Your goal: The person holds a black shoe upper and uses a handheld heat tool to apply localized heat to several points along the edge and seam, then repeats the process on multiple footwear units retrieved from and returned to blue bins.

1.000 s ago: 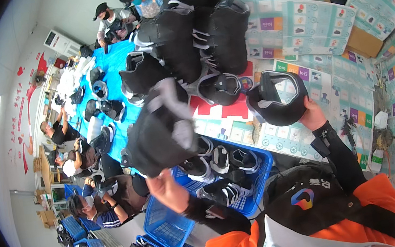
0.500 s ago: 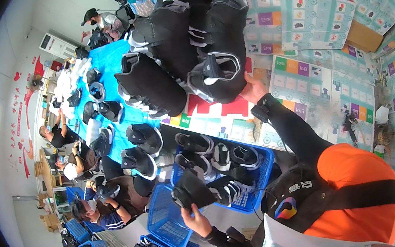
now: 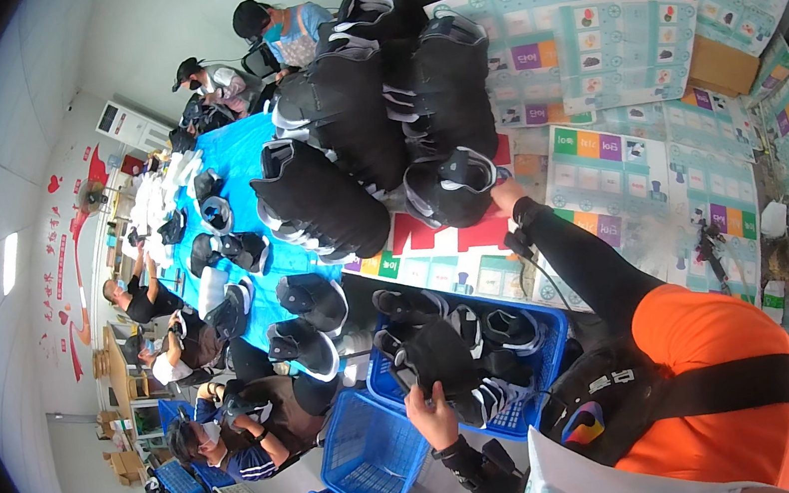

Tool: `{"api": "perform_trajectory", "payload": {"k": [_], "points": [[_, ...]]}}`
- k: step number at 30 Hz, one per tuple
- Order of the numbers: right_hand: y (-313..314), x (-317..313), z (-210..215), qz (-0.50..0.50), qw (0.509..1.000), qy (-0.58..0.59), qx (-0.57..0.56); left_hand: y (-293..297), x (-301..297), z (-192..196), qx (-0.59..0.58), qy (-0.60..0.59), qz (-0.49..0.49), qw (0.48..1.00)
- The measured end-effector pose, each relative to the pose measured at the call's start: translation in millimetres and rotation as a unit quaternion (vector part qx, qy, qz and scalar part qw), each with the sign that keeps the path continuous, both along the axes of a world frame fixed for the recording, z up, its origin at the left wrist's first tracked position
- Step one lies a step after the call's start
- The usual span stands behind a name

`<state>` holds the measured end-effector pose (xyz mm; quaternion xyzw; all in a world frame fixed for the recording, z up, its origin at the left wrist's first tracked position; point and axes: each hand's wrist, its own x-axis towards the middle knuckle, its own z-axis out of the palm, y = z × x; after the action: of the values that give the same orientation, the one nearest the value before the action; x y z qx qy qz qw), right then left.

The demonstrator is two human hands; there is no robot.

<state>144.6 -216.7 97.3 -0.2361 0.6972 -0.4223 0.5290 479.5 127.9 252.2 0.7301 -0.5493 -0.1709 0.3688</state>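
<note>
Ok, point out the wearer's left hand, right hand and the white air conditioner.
Left hand (image 3: 435,416): head view, middle of the hand.
Right hand (image 3: 509,196): head view, middle of the hand.
White air conditioner (image 3: 136,130): head view, on its casing.

Red decorations (image 3: 95,170) mark a pale wall (image 3: 57,375); 2 light strips (image 3: 10,262) glow; a white air conditioner (image 3: 132,128) stands nearby.

A black shoe (image 3: 440,356) hangs over the blue basket (image 3: 555,355). A grey-lined shoe (image 3: 457,201), opening upward, rests on the worktop (image 3: 653,235).
</note>
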Motion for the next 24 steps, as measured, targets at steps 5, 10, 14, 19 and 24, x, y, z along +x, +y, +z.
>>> {"api": "perform_trajectory", "payload": {"k": [5, 10, 14, 19, 24], "points": [[121.8, -12.9, 80.9, 0.46, 0.825, -0.013, -0.328, -40.5, -29.3, 18.9, 0.022, 0.256, -0.162, 0.953], [231.0, -58.2, 176.6, 0.429, 0.823, 0.18, -0.326, -121.7, -89.3, -46.7, 0.181, 0.507, -0.4, 0.741], [259.4, -127.4, 102.5, 0.265, 0.874, 0.325, -0.245, -151.3, -196.5, -124.6, 0.007, 0.264, -0.331, 0.906], [334.9, -209.9, 7.6, 0.166, 0.894, 0.38, -0.169, -113.6, -299.6, -164.5, 0.079, 0.2, -0.495, 0.842], [382.8, -238.8, -20.6, 0.069, 0.95, 0.263, -0.151, -96.9, -324.9, -182.9, 0.15, 0.198, -0.456, 0.854]]}}
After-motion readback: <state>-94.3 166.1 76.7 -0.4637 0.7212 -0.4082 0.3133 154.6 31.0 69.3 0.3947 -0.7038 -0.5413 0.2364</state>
